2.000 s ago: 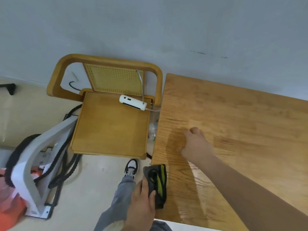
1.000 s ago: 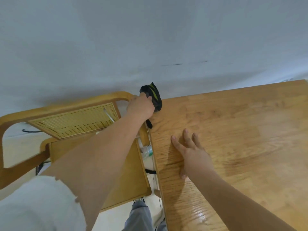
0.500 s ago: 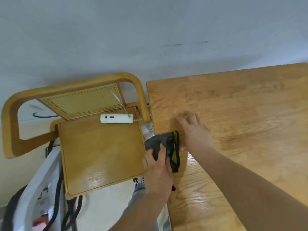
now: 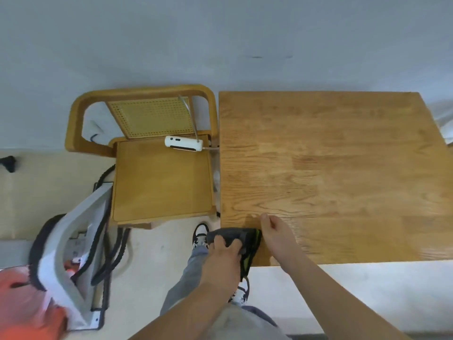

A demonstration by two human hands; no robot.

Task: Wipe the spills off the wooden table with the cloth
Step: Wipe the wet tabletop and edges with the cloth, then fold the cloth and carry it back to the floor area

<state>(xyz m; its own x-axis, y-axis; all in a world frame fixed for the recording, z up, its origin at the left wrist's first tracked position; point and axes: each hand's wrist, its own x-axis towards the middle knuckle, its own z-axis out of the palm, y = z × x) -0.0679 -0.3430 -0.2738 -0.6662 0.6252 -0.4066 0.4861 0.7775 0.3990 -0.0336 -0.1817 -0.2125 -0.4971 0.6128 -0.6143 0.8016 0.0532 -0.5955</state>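
Head view: a chair [image 4: 161, 182] stands beyond the left hand [image 4: 223, 256], which grips the cloth [image 4: 236, 235] at the worktop [image 4: 331, 168] corner. Just right of the cloth, the right hand [image 4: 277, 236] rests on the worktop, fingers loosely bent, holding nothing.

wall [image 4: 171, 33]: pale grey-blue, plain, two faint dark marks, directly behind chair | chair [image 4: 161, 185]: wooden, cane back towards wall, flat seat | rear of chair seat: white oblong device [image 4: 183, 143] | floor [image 4: 152, 256]: beige, under and left of chair | left-front of chair: white frame [image 4: 73, 231], black cables [image 4: 121, 244], blurred orange item [image 4: 19, 303] beyond
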